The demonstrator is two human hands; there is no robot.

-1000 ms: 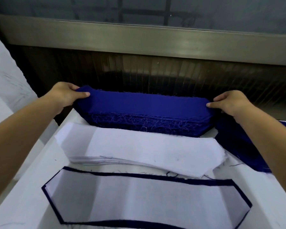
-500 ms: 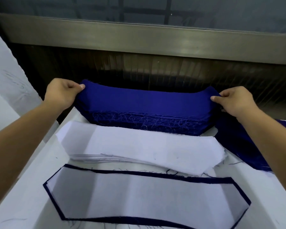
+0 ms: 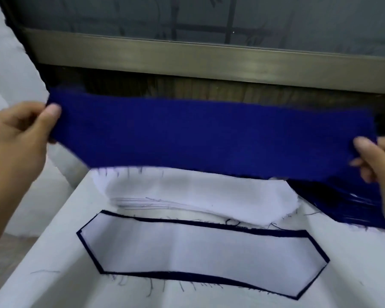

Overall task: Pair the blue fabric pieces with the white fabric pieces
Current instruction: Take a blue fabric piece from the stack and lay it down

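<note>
A single blue fabric piece [image 3: 198, 136] is stretched flat in the air between my hands, above the table's far part. My left hand [image 3: 18, 138] pinches its left end, thumb on top. My right hand [image 3: 373, 158] pinches its right end. Below it lies a stack of white fabric pieces [image 3: 200, 196]. Nearer to me lies a finished pair [image 3: 200, 252], a white piece on a blue one whose edge shows as a dark border. The blue stack is mostly hidden behind the lifted piece; its dark right part [image 3: 333, 203] shows under my right hand.
A white cloth covers the table [image 3: 42, 274], which drops off at the left. Loose blue threads lie around the pair. A metal rail [image 3: 209, 61] and a dark window run across the back.
Both hands lifted the top blue piece off the blue stack and pulled it up and toward me; it now hangs taut in the air.
</note>
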